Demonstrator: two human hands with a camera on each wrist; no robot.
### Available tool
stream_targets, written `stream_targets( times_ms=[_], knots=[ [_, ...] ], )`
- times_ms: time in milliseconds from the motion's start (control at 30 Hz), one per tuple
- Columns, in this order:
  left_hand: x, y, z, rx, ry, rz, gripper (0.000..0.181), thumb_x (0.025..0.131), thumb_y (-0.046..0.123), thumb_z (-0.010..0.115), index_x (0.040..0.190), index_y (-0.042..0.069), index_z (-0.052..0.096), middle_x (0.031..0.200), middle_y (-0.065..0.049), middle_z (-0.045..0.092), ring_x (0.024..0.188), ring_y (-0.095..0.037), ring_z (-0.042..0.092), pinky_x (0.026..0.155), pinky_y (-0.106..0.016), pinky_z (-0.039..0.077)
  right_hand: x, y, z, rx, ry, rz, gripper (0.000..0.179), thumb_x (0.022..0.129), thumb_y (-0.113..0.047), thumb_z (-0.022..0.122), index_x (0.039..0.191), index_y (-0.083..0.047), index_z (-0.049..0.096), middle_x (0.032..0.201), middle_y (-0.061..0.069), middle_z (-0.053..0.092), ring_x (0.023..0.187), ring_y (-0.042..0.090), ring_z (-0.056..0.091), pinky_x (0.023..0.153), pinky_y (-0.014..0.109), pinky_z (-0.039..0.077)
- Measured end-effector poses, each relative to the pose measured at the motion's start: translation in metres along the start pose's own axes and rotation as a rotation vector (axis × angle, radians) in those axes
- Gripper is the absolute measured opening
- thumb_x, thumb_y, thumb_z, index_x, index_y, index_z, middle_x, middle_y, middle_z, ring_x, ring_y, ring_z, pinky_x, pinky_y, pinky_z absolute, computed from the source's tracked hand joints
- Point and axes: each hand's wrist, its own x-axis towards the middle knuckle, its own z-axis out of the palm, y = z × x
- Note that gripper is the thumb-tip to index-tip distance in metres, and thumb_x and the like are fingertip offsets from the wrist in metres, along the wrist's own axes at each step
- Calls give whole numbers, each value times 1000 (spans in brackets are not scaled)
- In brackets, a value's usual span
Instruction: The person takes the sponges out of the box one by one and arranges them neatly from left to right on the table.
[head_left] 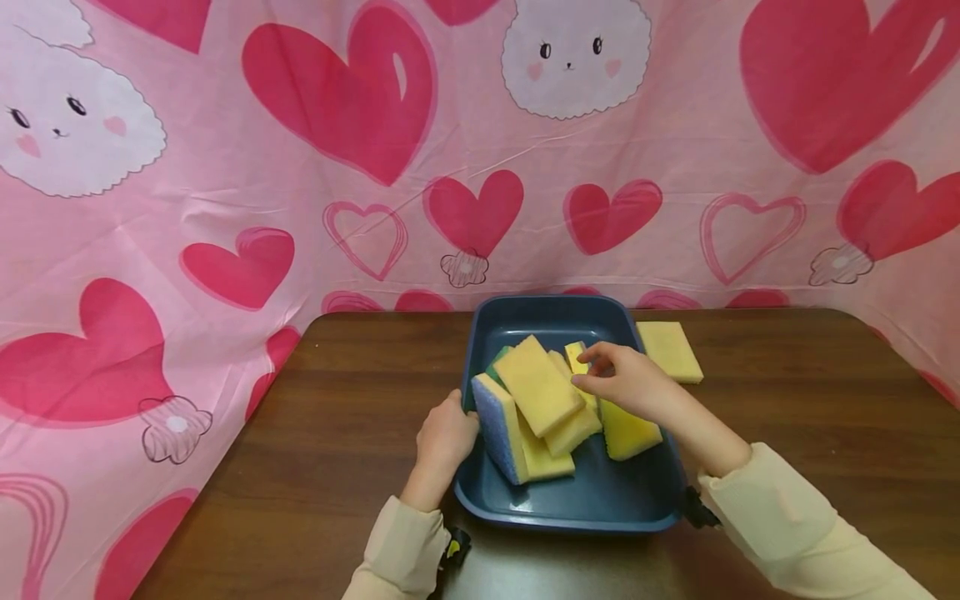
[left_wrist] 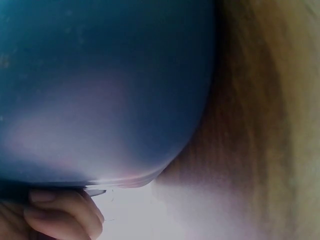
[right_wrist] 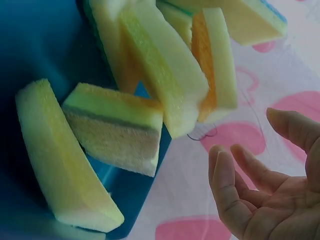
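Note:
A dark blue tray [head_left: 622, 492] holds a heap of yellow sponges. Topmost lies a plain yellow sponge [head_left: 538, 385], tilted; a blue-backed sponge [head_left: 497, 429] leans on edge at the left, and another yellow sponge [head_left: 628, 433] rests at the tray's right side. My left hand [head_left: 444, 437] grips the tray's left rim, its curled fingers [left_wrist: 65, 215] showing at the edge in the left wrist view. Over the right part of the heap hovers my right hand [head_left: 630, 382], fingers loosely bent and holding nothing. The right wrist view shows it apart from the nearest sponges [right_wrist: 115, 130].
Behind the tray's right side, a flat yellow sponge [head_left: 670, 352] lies on the brown wooden table [head_left: 360, 417]. A pink cloth [head_left: 465, 125] with hearts hangs along the table's back and left edges.

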Motion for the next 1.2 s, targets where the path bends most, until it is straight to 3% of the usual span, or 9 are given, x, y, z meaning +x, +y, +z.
stream_targets(
  times_ms=[233,600,833,1033,1200],
  knots=[
    [0,0,1,-3,-2,-7,35,89,19,56,121,6,59,104,-19,68,85,-32,63,68,-48,47,4,-2,10,-36,-7,6,49,87,-30,66,123,2,56,105,21,64,95,32,60,76,41,52],
    [0,1,1,-6,6,-4,25,89,18,57,110,5,61,93,-17,67,77,-29,61,62,-44,45,7,-7,18,-55,-36,5,53,86,-29,68,124,4,54,102,21,64,85,27,60,70,37,50],
    [0,1,1,-2,-7,-15,40,90,20,56,127,6,57,110,-19,67,88,-33,64,70,-49,48,8,-10,18,-85,-68,60,53,84,-27,68,125,4,52,103,22,63,85,27,59,73,39,51],
    [0,1,1,-7,2,-9,32,89,19,56,117,6,60,100,-19,68,84,-33,64,67,-48,47,9,-10,19,-98,-74,53,49,83,-19,69,123,4,53,105,25,63,88,30,60,76,41,53],
    [0,1,1,-2,6,-10,37,89,19,57,123,5,59,105,-21,68,87,-34,65,68,-49,48,9,-11,20,-103,-68,30,48,81,-16,69,121,6,54,104,25,64,88,31,61,76,41,53]
  ],
)
